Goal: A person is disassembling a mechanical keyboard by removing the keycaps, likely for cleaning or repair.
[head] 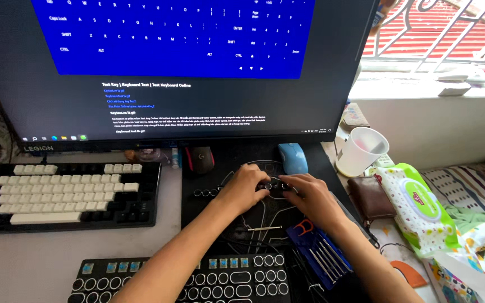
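My left hand [245, 187] and my right hand [307, 196] meet over a black mat [209, 219] below the monitor. Both pinch a small dark part [273, 186] between their fingertips, with round black keycaps [204, 192] in a short row to its left. A black keyboard with round keycaps [220, 279] lies at the near edge under my forearms, with several caps off and blue switches showing.
A large monitor [181, 67] shows a blue on-screen keyboard layout. A white-and-black keyboard [65, 193] sits left. A blue mouse [293, 158], white cup [361, 150], brown wallet [371, 197], wipes pack [419, 205] and blue screwdriver set [318, 255] lie right.
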